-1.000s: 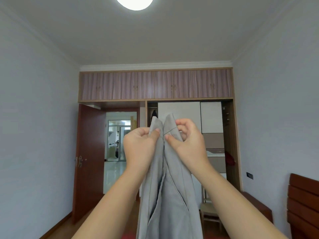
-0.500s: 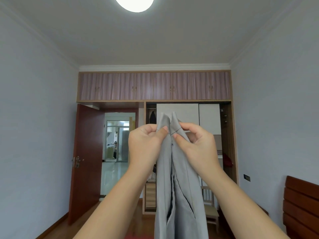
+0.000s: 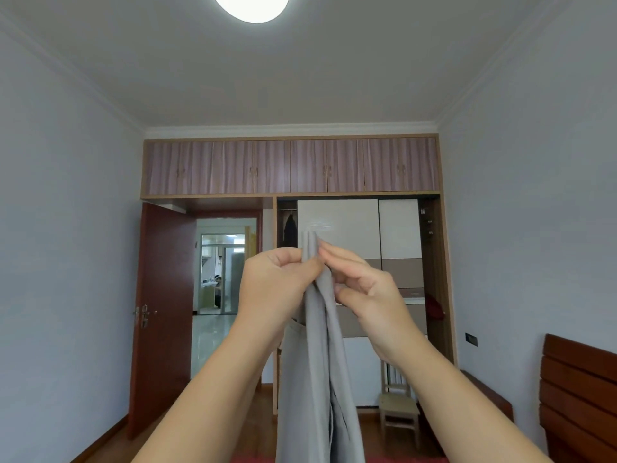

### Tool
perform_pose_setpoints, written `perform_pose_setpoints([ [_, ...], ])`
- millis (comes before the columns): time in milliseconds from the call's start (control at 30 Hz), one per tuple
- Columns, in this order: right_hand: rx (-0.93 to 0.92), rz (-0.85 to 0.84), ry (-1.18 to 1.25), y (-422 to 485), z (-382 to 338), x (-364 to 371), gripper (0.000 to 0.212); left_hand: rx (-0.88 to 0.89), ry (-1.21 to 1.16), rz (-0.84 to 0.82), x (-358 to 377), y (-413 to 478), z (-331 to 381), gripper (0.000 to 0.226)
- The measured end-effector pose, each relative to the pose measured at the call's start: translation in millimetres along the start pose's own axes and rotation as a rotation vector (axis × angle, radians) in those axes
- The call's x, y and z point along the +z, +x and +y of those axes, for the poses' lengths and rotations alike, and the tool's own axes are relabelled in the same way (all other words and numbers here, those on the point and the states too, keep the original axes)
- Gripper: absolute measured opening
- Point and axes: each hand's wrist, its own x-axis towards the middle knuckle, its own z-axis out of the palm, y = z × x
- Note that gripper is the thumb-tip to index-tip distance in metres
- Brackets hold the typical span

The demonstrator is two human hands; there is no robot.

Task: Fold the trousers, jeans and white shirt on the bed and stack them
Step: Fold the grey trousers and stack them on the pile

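The pair of light grey cloth trousers (image 3: pixel 317 379) hung straight down in the air between the two raised forearms, its narrow upper end held up at about the height of both hands and its lower part running out of the bottom of the view. The left hand (image 3: pixel 277 285) was clenched round that upper end from the left, fingers curled over the doubled cloth, with a short tip of fabric standing above the knuckles. The right hand (image 3: pixel 370 295) lay just to the right, its fingers half straightened; the index fingertip (image 3: pixel 325 250) touched the tip of the cloth and the thumb reached its edge, but whether it pinched cannot be told. Behind stood a white-panelled wooden wardrobe (image 3: pixel 337 228).
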Motion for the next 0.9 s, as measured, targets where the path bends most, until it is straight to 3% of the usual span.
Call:
perform_pose_setpoints([
  [200,-0.016,0.031,-0.016,-0.5,12.0,2.1,0.054,-0.050,-0.059,0.036,-6.9,11.0,-10.5,0.014],
  [333,-0.005,0.220,-0.186,-7.2,27.5,-7.1,0.042,-0.017,0.007,0.104,-11.8,19.1,-24.2,0.016],
  [433,0.121,0.359,-0.348,-12.3,47.6,-24.9,0.040,-0.002,-0.009,0.124,-20.5,21.0,-28.9,0.020],
  [500,0.245,0.429,-0.376,-14.8,55.9,-34.8,0.056,0.009,-0.041,0.120,-26.7,22.3,-28.6,0.021],
  [600,0.380,0.483,-0.175,-16.7,60.7,-42.5,0.071,0.036,-0.097,0.107,-33.2,23.3,-27.0,0.023],
  [733,0.375,0.393,0.140,-17.8,54.4,-44.4,0.029,0.062,-0.135,0.090,-38.3,23.7,-27.6,0.023],
  [900,0.340,0.319,0.160,-11.8,50.6,-47.0,0.018,0.083,-0.080,0.099,-48.8,27.3,-35.5,0.023],
])
